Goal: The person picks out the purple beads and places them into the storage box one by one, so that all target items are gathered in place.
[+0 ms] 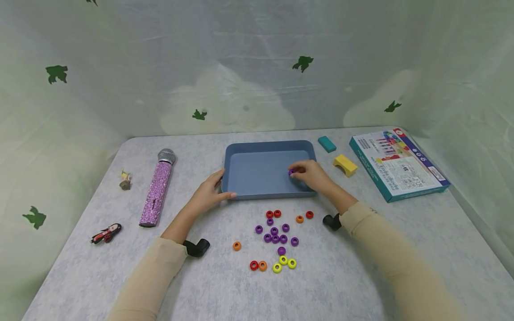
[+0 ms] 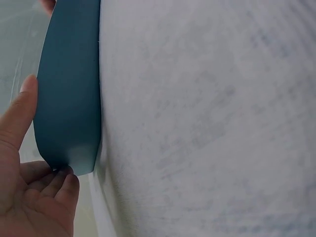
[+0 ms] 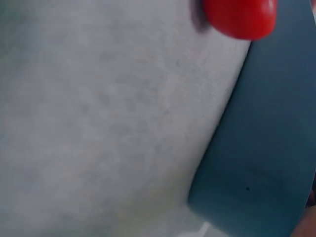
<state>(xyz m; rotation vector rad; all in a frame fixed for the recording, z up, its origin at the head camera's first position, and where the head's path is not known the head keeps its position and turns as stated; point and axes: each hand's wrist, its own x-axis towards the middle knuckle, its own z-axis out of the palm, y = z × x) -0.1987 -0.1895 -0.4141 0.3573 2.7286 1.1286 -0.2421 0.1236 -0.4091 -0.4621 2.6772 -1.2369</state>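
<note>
A shallow blue-grey tray (image 1: 265, 196) lies on the table, its near wall (image 2: 69, 94) large in the left wrist view. With thumb and fingers, my left hand (image 1: 209, 191) holds the tray's near left corner. Over the right part of the tray, my right hand (image 1: 311, 175) pinches a purple bead (image 1: 291, 172) between thumb and fingers. In front of the tray lie loose beads: several purple ones (image 1: 275, 231), a few red (image 1: 309, 215), orange (image 1: 237, 246) and yellow (image 1: 283, 260). A red bead (image 3: 242, 17) shows large in the right wrist view, where the right hand is mostly hidden.
A glittery pink microphone (image 1: 158, 189) and two small figurines, one with dark hair (image 1: 107, 233) and one on a base (image 1: 125, 180), lie at left. On the right are a teal block (image 1: 327, 144), a yellow arch block (image 1: 345, 165) and a flat box (image 1: 401, 165).
</note>
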